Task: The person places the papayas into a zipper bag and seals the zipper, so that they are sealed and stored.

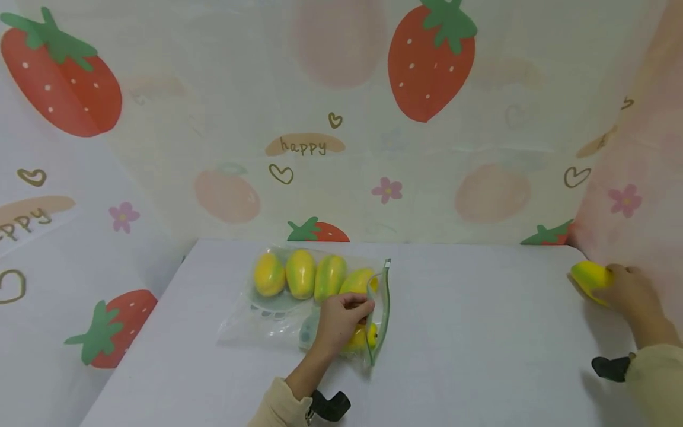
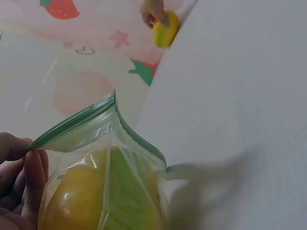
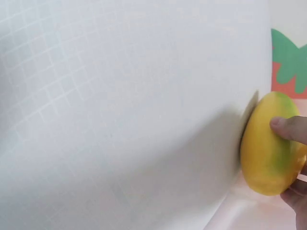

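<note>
A clear zip bag (image 1: 240, 329) with a green zip strip (image 1: 388, 302) lies on the white table, its mouth parted toward the right. Several yellow-green mangoes (image 1: 301, 274) are inside it. My left hand (image 1: 338, 323) pinches the bag's near lip between thumb and fingers, as the left wrist view shows at the end of the zip strip (image 2: 72, 125). Far off at the table's right edge, my right hand (image 1: 637, 296) grips another mango (image 1: 589, 280), thumb on its upper side. In the right wrist view that mango (image 3: 266, 148) is close against the table edge.
The white table (image 1: 480, 332) stretches between the bag and my right hand. Behind it stands a fabric wall (image 1: 427, 178) printed with strawberries, and a pinkish side panel (image 1: 629, 237) rises at the right. Black wrist straps (image 1: 610, 369) show at both cuffs.
</note>
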Available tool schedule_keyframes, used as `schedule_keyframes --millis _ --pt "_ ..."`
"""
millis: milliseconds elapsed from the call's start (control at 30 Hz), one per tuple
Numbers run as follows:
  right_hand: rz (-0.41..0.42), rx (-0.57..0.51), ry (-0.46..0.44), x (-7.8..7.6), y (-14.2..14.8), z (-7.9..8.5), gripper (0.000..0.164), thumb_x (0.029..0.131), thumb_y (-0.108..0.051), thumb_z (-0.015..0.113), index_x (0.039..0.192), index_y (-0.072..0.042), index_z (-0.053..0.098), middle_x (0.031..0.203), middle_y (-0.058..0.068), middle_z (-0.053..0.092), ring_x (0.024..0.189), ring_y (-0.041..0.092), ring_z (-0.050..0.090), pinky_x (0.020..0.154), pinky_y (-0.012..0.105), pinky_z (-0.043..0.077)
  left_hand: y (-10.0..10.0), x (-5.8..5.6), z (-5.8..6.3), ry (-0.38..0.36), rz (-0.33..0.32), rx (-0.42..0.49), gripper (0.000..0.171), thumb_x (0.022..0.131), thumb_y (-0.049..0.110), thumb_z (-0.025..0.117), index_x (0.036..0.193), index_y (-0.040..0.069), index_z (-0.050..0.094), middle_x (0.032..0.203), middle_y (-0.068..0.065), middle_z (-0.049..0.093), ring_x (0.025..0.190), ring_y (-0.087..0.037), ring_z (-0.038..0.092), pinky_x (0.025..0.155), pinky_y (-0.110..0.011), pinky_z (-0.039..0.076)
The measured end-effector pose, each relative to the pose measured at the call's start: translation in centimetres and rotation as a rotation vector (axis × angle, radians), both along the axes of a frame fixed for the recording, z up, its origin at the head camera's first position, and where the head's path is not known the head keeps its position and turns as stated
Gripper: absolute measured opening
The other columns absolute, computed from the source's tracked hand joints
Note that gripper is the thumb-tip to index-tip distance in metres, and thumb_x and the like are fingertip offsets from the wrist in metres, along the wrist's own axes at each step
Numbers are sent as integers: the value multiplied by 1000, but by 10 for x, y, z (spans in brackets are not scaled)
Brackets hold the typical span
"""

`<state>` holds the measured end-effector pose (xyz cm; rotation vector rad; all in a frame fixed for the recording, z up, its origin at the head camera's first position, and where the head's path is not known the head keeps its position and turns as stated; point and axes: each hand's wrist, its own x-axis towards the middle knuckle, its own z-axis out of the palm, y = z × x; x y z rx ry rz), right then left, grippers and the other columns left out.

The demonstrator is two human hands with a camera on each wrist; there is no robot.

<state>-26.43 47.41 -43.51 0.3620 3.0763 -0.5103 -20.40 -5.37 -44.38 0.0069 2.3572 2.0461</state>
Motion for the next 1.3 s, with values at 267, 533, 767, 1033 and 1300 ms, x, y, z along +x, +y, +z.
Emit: schedule_keyframes --millis 267,533,767,1033,1300 --pt "19 35 39 0 -5 1 69 82 -16 66 124 24 30 117 45 28 99 56 33 92 69 34 -1 3 8 132 16 -195 18 87 19 72 94 2 75 87 -9 74 70 -9 59 61 -16 51" --pt "35 -13 112 5 -10 3 69 82 -20 68 123 24 34 114 44 36 97 54 38 89 68 35 -2 1 9 158 7 -214 18 87 20 73 92 3 75 84 -8 73 67 -9 58 59 -16 50" --pt "97 -113 194 16 -27 1 67 86 -21 71 125 23 40 118 43 42 99 52 40 88 67 39 -4 2 11 175 9 -249 17 87 21 73 91 5 75 82 -6 72 68 -10 57 60 -16 50" --pt "195 -167 195 24 -57 4 66 87 -29 72 127 17 45 117 39 49 95 47 49 72 51 53 -6 2 15 187 8 -251 17 86 20 73 90 4 75 80 -7 72 67 -10 57 59 -16 50" --pt "296 -214 171 36 -91 3 68 85 -31 75 130 13 46 124 35 51 103 49 54 75 49 56 -5 -1 12 170 -13 -191 18 87 20 73 90 2 75 78 -9 70 63 -11 57 57 -17 49"
